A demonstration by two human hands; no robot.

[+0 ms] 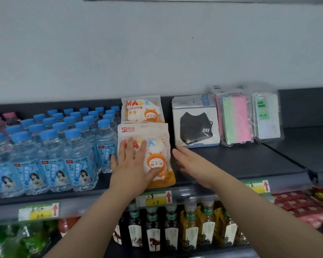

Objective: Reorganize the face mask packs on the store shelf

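Observation:
An orange-and-white cartoon mask pack (157,144) stands at the front of the dark shelf (241,162). My left hand (132,162) lies flat on its front with straight fingers. A second pack of the same kind (142,108) stands behind it against the back. My right hand (190,162) hovers open just right of the front pack, fingers straight, touching nothing that I can see. Further right stand a black mask pack (196,123), a pink-and-green mask pack (235,120) and a pale "FACE MASK" pack (267,118).
Several blue-capped water bottles (50,151) fill the shelf to the left, right beside the front pack. Price tags (153,199) line the shelf edge. On the lower shelf stand several drink bottles (175,229), with red packets (302,205) at the right.

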